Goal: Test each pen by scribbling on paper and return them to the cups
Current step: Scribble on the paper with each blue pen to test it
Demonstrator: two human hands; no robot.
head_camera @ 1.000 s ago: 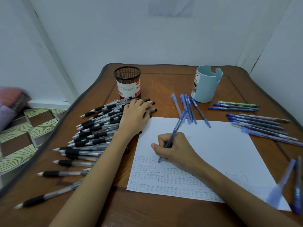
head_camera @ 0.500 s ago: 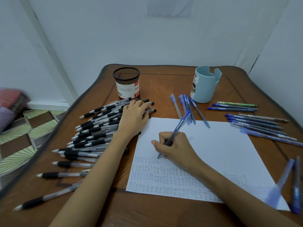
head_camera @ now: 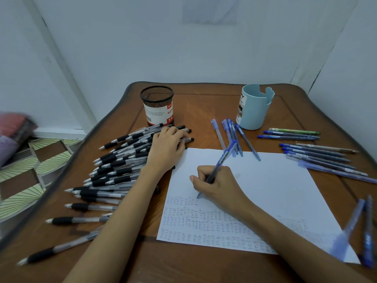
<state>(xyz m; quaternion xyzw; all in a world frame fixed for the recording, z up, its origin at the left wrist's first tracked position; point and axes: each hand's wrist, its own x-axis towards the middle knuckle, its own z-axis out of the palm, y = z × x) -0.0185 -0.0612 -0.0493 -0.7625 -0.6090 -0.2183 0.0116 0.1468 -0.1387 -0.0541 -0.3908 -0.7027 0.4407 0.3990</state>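
Pinching blue pen [head_camera: 223, 158] on paper [head_camera: 275, 180]: right hand [head_camera: 219, 187] | left hand [head_camera: 166, 152] relaxed on black pens [head_camera: 114, 172]

Your right hand [head_camera: 218, 186] and arm hide part of the scribbled rows on the white paper sheet [head_camera: 275, 180]; the marks are too small to read. Lower right, two blue plastic pens [head_camera: 368, 231] blur. Far left, a blurred pink-and-purple bundle [head_camera: 12, 135] is cut off.

The white paper [head_camera: 265, 180] bears rows of blue scribbles. Left of the paper lie black-gripped, clear-barrelled pens [head_camera: 120, 171] and a black mesh cup [head_camera: 157, 98] with a red-and-white label; beyond and right of the paper are blue pens [head_camera: 314, 154], one green pen [head_camera: 293, 131] and a pale blue cup [head_camera: 253, 111]. The table [head_camera: 204, 111] is reddish-brown.
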